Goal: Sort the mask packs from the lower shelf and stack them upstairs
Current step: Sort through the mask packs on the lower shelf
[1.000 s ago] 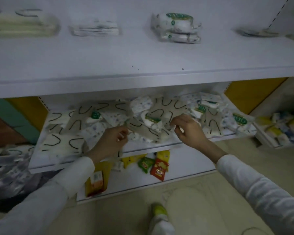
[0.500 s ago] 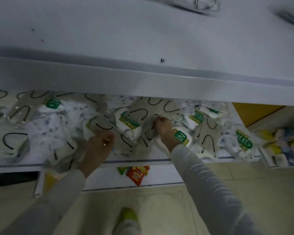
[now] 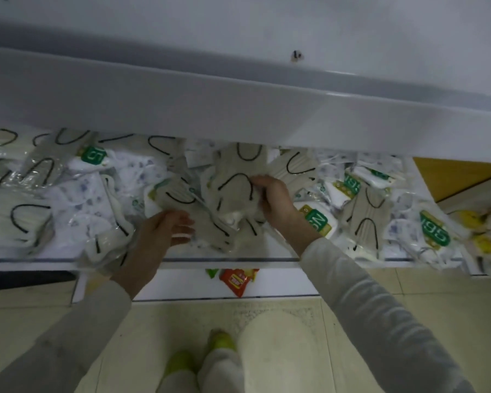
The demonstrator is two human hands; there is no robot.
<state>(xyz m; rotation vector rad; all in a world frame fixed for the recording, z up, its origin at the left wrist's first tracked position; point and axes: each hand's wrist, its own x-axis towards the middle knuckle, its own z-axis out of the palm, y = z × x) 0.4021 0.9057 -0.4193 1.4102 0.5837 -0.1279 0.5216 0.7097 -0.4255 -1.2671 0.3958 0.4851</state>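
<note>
The lower shelf (image 3: 233, 262) holds a heap of mask packs in clear wrappers. Several are beige with black ear loops, such as the beige pack (image 3: 234, 191) in the middle; others are white with a blue print (image 3: 85, 199) or carry green labels (image 3: 318, 219). My right hand (image 3: 275, 199) grips the right edge of that beige pack, fingers curled into it. My left hand (image 3: 165, 231) holds the near end of another beige pack (image 3: 182, 199) just to its left. The upper shelf (image 3: 238, 109) fills the top of the view and hides the back of the heap.
Red and green snack packets (image 3: 236, 279) lie on the bottom shelf below. Yellow and white packs (image 3: 482, 228) sit in a neighbouring rack at the right. Pale floor tiles and my green shoes (image 3: 182, 364) are underneath.
My head has dropped closer, so the upper shelf's stacks have left the view. Both hands have moved deeper into the middle of the heap and taken hold of beige packs.
</note>
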